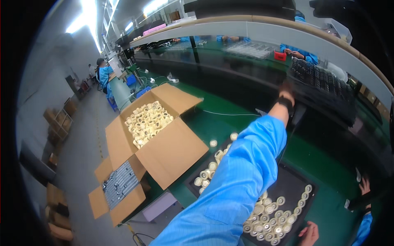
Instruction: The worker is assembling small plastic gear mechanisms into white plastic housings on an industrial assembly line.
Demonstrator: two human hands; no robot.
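Note:
My left arm, in a blue sleeve with a black band at the wrist, stretches far forward across the bench. My left hand (287, 87) is at the near left edge of a stack of black trays (342, 108); its fingers are dark and blurred, so their grip does not show. Dark parts (318, 74) stand in rows on the top tray. My right hand (310, 233) rests low by the right side of a black mat-like tray (297, 174), fingers loosely bent and apart, holding nothing visible. Many round cream-coloured caps (266, 219) lie on that tray, partly hidden under my left arm.
An open cardboard box (172, 147) full of cream-coloured parts (148, 122) stands at left, with a smaller box (98, 205) of grey strips below it. A shelf edge (246, 28) crosses above a dark conveyor. Another person's hand (364, 186) is at far right; a red bin (280, 55) sits beyond.

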